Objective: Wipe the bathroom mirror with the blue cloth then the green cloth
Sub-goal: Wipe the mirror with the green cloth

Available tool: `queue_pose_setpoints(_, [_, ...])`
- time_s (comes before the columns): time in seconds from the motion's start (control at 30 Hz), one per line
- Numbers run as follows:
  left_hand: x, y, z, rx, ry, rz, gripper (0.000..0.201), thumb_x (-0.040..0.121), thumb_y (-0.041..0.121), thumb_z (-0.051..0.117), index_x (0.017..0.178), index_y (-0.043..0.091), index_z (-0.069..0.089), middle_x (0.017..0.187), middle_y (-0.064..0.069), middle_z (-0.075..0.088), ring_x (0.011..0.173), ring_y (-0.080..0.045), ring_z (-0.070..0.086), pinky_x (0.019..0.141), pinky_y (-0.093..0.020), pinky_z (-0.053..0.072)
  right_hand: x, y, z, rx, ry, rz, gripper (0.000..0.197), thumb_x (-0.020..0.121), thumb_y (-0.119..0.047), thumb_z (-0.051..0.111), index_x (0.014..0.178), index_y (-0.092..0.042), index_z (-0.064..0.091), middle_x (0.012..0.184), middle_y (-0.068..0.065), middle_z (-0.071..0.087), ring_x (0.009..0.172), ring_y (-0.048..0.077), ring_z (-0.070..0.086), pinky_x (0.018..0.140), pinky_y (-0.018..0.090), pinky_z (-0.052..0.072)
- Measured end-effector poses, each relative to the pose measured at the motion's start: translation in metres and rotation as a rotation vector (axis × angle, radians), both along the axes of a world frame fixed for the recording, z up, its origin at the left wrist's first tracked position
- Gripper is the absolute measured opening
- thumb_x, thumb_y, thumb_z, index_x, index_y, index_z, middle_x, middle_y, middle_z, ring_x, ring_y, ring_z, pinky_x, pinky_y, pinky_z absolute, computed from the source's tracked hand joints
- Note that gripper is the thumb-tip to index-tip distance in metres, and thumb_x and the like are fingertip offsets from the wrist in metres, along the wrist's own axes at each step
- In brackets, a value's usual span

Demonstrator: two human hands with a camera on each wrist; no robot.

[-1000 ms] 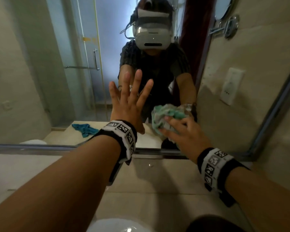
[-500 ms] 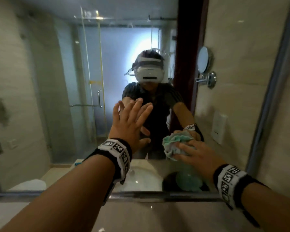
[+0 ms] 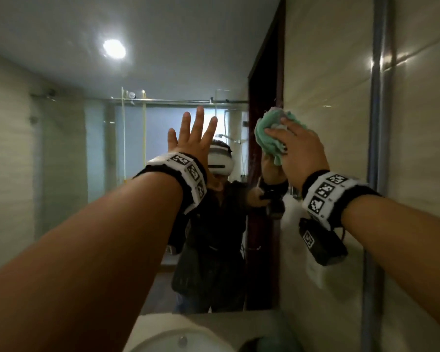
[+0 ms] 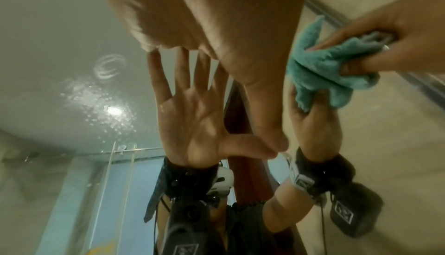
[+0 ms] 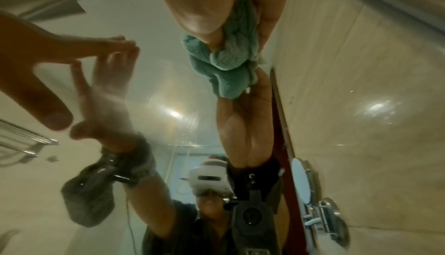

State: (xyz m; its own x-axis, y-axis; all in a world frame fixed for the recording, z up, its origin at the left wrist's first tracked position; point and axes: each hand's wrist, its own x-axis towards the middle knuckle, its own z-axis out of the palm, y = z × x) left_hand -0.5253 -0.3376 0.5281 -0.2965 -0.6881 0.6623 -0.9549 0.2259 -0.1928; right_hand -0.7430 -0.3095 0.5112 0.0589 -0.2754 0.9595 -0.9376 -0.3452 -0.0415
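Gripping the green cloth [image 3: 271, 138] in a loose bunch, the right hand [image 3: 299, 148] has its fingers curled round the wad and presses it against the mirror [image 3: 61, 153] high on the glass, near the right-hand edge where the metal frame [image 3: 376, 123] runs down beside the tiled wall [image 3: 422, 148]. The left hand [image 3: 192, 141] is flat on the glass beside it, fingers straight and spread, holding nothing; the left wrist view shows its fingertips and thumb meeting their own reflection. To my eye this is the second pass of the job, with the green cloth doing the wiping. The blue cloth is not in sight in any view, so I cannot say where it lies. To do this step well, I think the wad wants flattening so that more of it bears on the glass, and the strokes should overlap, running from the top downward. A patch of droplets or specks [image 4: 96, 99] shows up and to the left, near the reflected ceiling light, and it looks in need of a pass. The braced palm may leave prints of its own, so its spot should be wiped last. Below, the rim of the basin [image 3: 178, 336] shows on the counter [image 3: 214, 320].
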Motion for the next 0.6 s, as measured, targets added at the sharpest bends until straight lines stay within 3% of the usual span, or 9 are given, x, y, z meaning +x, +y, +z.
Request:
queue_pose_setpoints(0.03, [-0.003, -0.002, -0.002, -0.013, -0.008, 0.028, 0.154, 0.045, 0.076, 0.075, 0.141, 0.023, -0.033, 0.146, -0.008, -0.041, 0.138, -0.034, -0.029, 0.112, -0.057, -0.004, 0.001, -0.001, -0.002, 0.035, 0.012, -0.065, 0.04, 0.09, -0.015, 0.043, 0.127, -0.021, 0.057, 0.146, 0.008, 0.038, 0.13, 0.033, 0.037, 0.112, 0.034, 0.025])
queue_pose_setpoints(0.1, [-0.007, -0.003, -0.007, -0.048, 0.003, 0.055, 0.158, 0.041, 0.075, 0.076, 0.14, 0.023, -0.035, 0.146, -0.008, -0.041, 0.138, -0.035, -0.029, 0.113, -0.058, -0.002, 0.008, 0.004, -0.013, 0.082, 0.032, -0.113, 0.046, 0.091, -0.033, 0.032, 0.134, -0.028, 0.049, 0.148, 0.003, 0.034, 0.131, 0.028, 0.035, 0.111, 0.035, 0.026])
queue_pose_setpoints(0.13, [-0.009, -0.003, -0.008, -0.054, 0.01, 0.059, 0.158, 0.04, 0.076, 0.076, 0.139, 0.023, -0.035, 0.146, -0.008, -0.041, 0.138, -0.035, -0.029, 0.113, -0.058, -0.002, 0.013, 0.008, -0.021, 0.11, 0.095, -0.092, 0.046, 0.091, -0.034, 0.035, 0.136, -0.029, 0.046, 0.149, 0.003, 0.031, 0.131, 0.029, 0.034, 0.11, 0.034, 0.025])
queue_pose_setpoints(0.23, [-0.009, -0.001, -0.009, -0.043, 0.012, 0.075, 0.157, 0.043, 0.077, 0.074, 0.137, 0.023, -0.038, 0.145, -0.009, -0.043, 0.138, -0.035, -0.03, 0.114, -0.059, -0.001, 0.028, 0.021, -0.036, 0.249, 0.458, -0.17, 0.053, 0.092, -0.015, 0.052, 0.14, -0.033, 0.038, 0.155, 0.001, 0.017, 0.131, 0.034, 0.028, 0.105, 0.044, 0.031])
queue_pose_setpoints(0.3, [-0.01, 0.002, -0.008, -0.025, 0.011, 0.093, 0.155, 0.045, 0.076, 0.074, 0.137, 0.022, -0.039, 0.145, -0.01, -0.043, 0.138, -0.035, -0.03, 0.114, -0.059, -0.001, 0.023, 0.022, -0.028, 0.226, 0.511, -0.178, 0.06, 0.088, -0.012, 0.059, 0.139, -0.037, 0.038, 0.155, -0.003, 0.018, 0.129, 0.033, 0.031, 0.102, 0.045, 0.036])
queue_pose_setpoints(0.4, [-0.012, 0.009, -0.005, -0.026, 0.016, 0.108, 0.149, 0.048, 0.076, 0.073, 0.143, 0.023, -0.029, 0.15, -0.009, -0.034, 0.141, -0.036, -0.019, 0.113, -0.059, 0.007, 0.008, 0.018, 0.014, 0.073, 0.338, -0.081, 0.049, 0.085, -0.012, 0.057, 0.131, -0.028, 0.052, 0.147, 0.001, 0.036, 0.129, 0.03, 0.037, 0.105, 0.043, 0.036])
queue_pose_setpoints(0.5, [-0.01, 0.022, 0.005, -0.136, 0.086, 0.037, 0.13, 0.05, 0.084, 0.064, 0.146, 0.028, -0.003, 0.154, -0.004, -0.008, 0.141, -0.031, 0.004, 0.109, -0.058, 0.014, -0.01, 0.013, 0.069, 0.004, 0.063, -0.081, 0.046, 0.084, -0.015, 0.051, 0.129, -0.021, 0.054, 0.144, 0.008, 0.04, 0.13, 0.029, 0.039, 0.11, 0.035, 0.027])
queue_pose_setpoints(0.6, [-0.012, 0.023, 0.032, -0.151, 0.107, 0.011, 0.136, 0.055, 0.083, 0.062, 0.146, 0.025, -0.02, 0.154, -0.004, -0.025, 0.144, -0.029, -0.014, 0.112, -0.057, 0.002, -0.012, 0.003, 0.082, 0.036, -0.04, -0.176, 0.052, 0.084, -0.004, 0.054, 0.132, -0.025, 0.052, 0.147, 0.005, 0.036, 0.128, 0.031, 0.038, 0.111, 0.034, 0.027])
